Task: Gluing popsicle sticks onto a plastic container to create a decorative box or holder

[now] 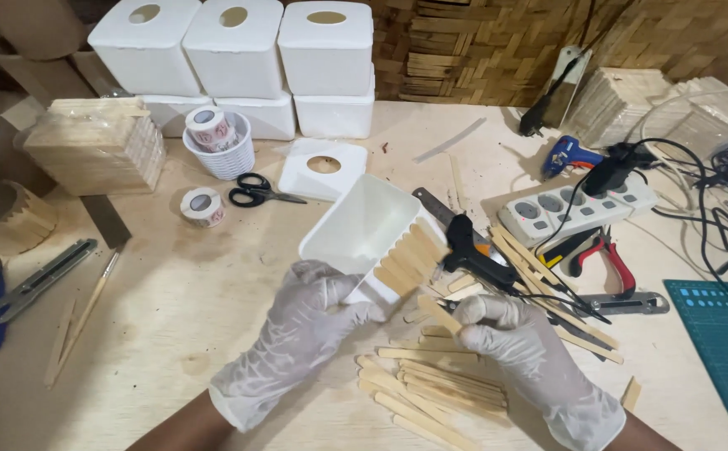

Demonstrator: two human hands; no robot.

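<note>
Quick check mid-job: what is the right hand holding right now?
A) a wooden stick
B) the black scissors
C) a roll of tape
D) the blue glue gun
A: the gloved right hand pinches a wooden stick next to the white plastic box held by the left hand, while the scissors, tape roll and blue glue gun lie untouched on the table.

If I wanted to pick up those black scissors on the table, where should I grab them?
Probably by the looped handles of the black scissors, coming straight down from above. They lie flat and shut, handles toward the white basket, blades pointing right toward the flat white lid, with bare table around the loops.
</note>
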